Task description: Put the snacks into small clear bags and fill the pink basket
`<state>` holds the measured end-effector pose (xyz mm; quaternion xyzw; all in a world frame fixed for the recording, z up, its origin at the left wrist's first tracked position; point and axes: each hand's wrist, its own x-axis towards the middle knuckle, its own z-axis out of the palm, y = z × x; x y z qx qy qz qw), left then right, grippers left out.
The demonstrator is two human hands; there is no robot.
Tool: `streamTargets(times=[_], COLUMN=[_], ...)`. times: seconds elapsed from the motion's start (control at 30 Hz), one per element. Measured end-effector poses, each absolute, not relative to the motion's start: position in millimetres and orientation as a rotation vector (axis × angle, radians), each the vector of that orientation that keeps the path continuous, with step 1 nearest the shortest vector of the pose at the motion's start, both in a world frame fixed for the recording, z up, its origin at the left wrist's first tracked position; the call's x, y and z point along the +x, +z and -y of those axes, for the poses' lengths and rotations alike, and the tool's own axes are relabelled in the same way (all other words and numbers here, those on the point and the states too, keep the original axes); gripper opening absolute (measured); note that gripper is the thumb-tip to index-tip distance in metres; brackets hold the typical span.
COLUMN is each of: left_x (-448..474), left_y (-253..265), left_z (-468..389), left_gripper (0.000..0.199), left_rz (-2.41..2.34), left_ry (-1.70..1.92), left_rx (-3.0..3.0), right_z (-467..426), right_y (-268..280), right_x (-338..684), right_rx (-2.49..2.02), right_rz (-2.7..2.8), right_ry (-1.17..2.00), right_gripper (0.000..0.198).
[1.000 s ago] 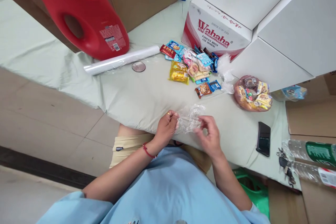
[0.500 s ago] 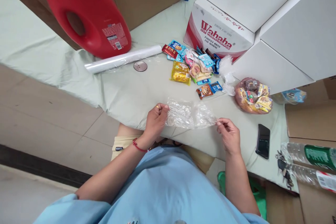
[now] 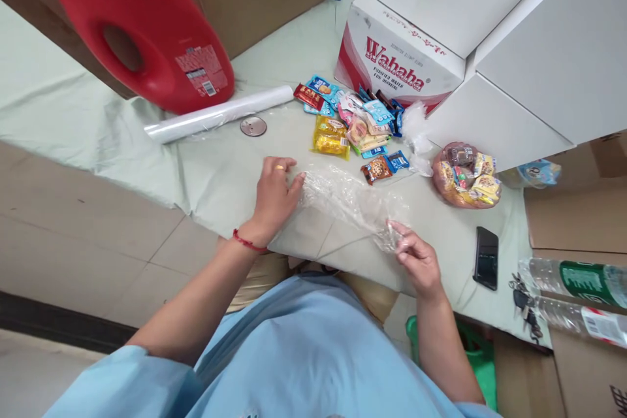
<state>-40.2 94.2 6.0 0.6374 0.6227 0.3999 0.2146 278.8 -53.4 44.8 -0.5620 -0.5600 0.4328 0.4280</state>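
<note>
A crumpled clear plastic bag (image 3: 337, 194) stretches between my two hands over the front of the cloth-covered table. My right hand (image 3: 416, 256) pinches its right end between thumb and fingers. At the bag's left end is my left hand (image 3: 277, 196), palm down, with thumb and forefinger apart; the thumb tip is at the plastic's edge. Just beyond the bag lies a heap of wrapped snacks, among them a yellow packet (image 3: 330, 137), a brown cookie packet (image 3: 376, 170) and a light blue packet (image 3: 378, 111).
A plastic roll (image 3: 220, 114), a round metal disc (image 3: 253, 126) and a red jug (image 3: 161, 32) are at the left. Behind the snacks stands a Wahaha carton (image 3: 396, 59). A snack bowl (image 3: 443, 186), phone (image 3: 486, 258), keys (image 3: 525, 307) and plastic bottles (image 3: 588, 284) are at the right.
My left hand has moved up and left, and its pinch has opened. My right hand has shifted slightly left and down, and the bag now slants down to the right.
</note>
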Motion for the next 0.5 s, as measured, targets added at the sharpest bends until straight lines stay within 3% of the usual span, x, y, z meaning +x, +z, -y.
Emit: streamTargets(times=[0.1, 0.2, 0.37, 0.43, 0.5], left_x=[-30, -14, 17, 22, 24], left_y=[16, 27, 25, 19, 13], left_z=[-73, -32, 1, -4, -11], left_gripper=[0.026, 0.017, 0.061, 0.052, 0.025], left_rz=[-1.818, -1.516, -1.292, -1.321, -1.284], left_ry=[1.376, 1.256, 1.008, 0.947, 0.882], left_rx=[1.817, 1.814, 1.444, 1.281, 1.188], right_z=[47, 42, 40, 42, 47], right_y=[51, 51, 41, 40, 42], right_x=[245, 213, 185, 184, 188], right_rx=[-1.360, -1.343, -1.427, -1.463, -1.469], right_rz=[1.771, 2.038, 2.220, 2.250, 2.253], right_ry=[0.941, 0.829, 0.667, 0.664, 0.738], right_gripper=[0.010, 0.017, 0.026, 0.023, 0.020])
